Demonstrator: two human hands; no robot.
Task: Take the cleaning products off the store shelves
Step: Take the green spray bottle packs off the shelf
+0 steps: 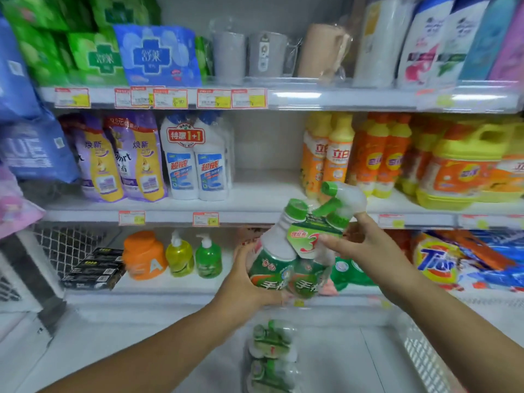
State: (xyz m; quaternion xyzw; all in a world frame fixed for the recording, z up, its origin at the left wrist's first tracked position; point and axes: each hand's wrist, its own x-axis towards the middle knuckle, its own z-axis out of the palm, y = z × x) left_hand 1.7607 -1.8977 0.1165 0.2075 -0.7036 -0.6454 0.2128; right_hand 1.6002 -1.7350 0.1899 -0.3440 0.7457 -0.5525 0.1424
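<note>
We face the store shelves [340, 96]. Just off centre, toward 5 o'clock, we hold the twin pack [286, 268] clear of them: two white bottles with green labels and caps, one with a trigger sprayer [348, 197]. Our left hand [241, 282] grips its base; our right hand [360, 245] pinches its neck.

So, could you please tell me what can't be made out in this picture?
Head view:
Price tags: print too small and blurred.
Green twin-pack: label partly covered by the left hand; right hand grips its neck.
Green packs below: blurred, cut by bottom edge.
Shampoo bottles: tops cut by top edge.
</note>
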